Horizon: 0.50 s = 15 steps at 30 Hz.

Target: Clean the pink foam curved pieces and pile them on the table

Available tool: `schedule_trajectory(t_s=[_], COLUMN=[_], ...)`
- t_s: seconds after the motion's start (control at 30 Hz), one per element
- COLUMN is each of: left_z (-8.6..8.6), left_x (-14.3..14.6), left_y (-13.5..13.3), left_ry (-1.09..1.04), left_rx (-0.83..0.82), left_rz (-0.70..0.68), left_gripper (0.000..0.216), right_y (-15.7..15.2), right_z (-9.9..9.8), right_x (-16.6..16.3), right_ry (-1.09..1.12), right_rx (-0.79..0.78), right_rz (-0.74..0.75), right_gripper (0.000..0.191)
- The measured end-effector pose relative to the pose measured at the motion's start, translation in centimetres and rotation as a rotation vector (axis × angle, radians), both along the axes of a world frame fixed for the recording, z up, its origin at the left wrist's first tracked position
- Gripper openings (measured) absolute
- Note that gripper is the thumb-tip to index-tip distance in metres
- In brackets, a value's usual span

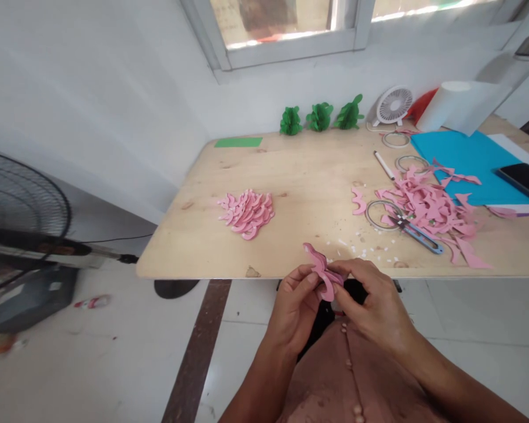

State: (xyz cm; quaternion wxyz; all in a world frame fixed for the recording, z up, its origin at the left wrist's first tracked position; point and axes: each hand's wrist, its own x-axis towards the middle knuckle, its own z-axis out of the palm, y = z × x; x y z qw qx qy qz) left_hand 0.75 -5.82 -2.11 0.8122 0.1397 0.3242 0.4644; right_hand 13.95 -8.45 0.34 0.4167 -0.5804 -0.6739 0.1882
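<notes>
Just off the table's front edge, a pink paper cutout (320, 261) made of several curved layers is held between both hands. My left hand (297, 299) pinches its left side with thumb and fingers. My right hand (365, 296) grips its right side, thumb below and fingers above. On the table (194, 235), ahead and to the left, lies a pile of pink scalloped paper pieces (248, 212). A single pink piece (358, 201) lies apart, right of the middle. Close to my right hand are a blue-handled cutter (421, 235) and small white paper bits.
Pink paper scraps (432, 202) are heaped at the right beside tape rings (395, 139) and a white pen (384, 165). Blue sheets (462, 150), a phone (524, 181) and a small white fan (394, 106) stand or lie farther right. Three green paper shapes (320, 117) line the wall.
</notes>
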Motion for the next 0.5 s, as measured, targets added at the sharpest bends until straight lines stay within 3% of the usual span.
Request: schedule_trajectory(t_s=[0.17,0.33,0.5], left_z=[0.48,0.75,0.77], left_x=[0.06,0.09,0.2], left_y=[-0.01,-0.17,-0.43], left_ry=[-0.028,-0.047,-0.064], left_rx=[0.018,0.021,0.058], left_rz=[0.017,0.063,0.112], left_gripper=[0.008,0.007,0.012], right_y=[-0.04,0.17,0.18], right_z=[-0.14,-0.03,0.33], right_x=[0.15,0.07,-0.11], right_ry=[-0.051,-0.183,-0.234], right_rx=[0.104,0.305,0.33], right_rz=[-0.066,-0.1,-0.078], right_gripper=[0.02,0.009,0.008])
